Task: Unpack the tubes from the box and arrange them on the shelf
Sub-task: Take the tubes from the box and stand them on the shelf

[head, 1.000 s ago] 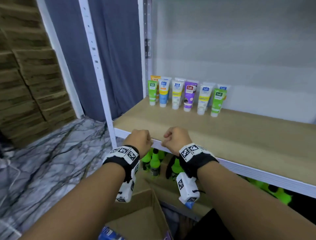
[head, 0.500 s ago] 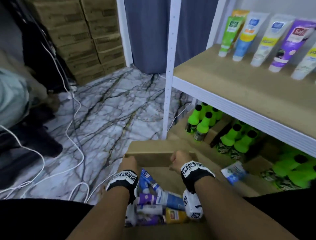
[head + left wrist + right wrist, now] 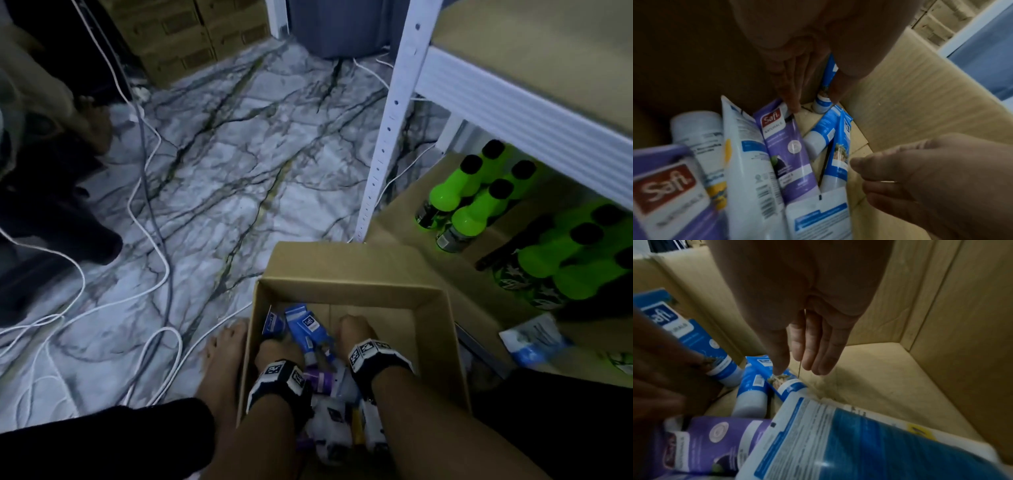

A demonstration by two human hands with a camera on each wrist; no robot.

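Note:
An open cardboard box [image 3: 342, 291] stands on the floor under me, and several tubes lie in it. Both hands are down inside. My left hand [image 3: 277, 346] reaches into a corner with straight fingers [image 3: 791, 91]. A blue tube [image 3: 826, 91] stands there between those fingers and the thumb; only the thumb seems to touch it. My right hand [image 3: 356, 329] hangs with straight fingers [image 3: 818, 353], one fingertip touching a lying blue tube [image 3: 785, 382]. A purple tube [image 3: 789, 154] and a white one [image 3: 748, 162] lie closer. The shelf board [image 3: 513, 102] is at the upper right.
Green bottles [image 3: 472, 205] fill the level under the shelf board, behind the white upright post [image 3: 387, 137]. Cables [image 3: 147, 240] trail over the marble floor on the left. My bare foot [image 3: 222, 359] is beside the box. A blue-white packet [image 3: 531, 342] lies to the right.
My view dropped from the shelf with its row of tubes to the box on the floor. Both hands went from the shelf edge down into the box and uncurled among the tubes.

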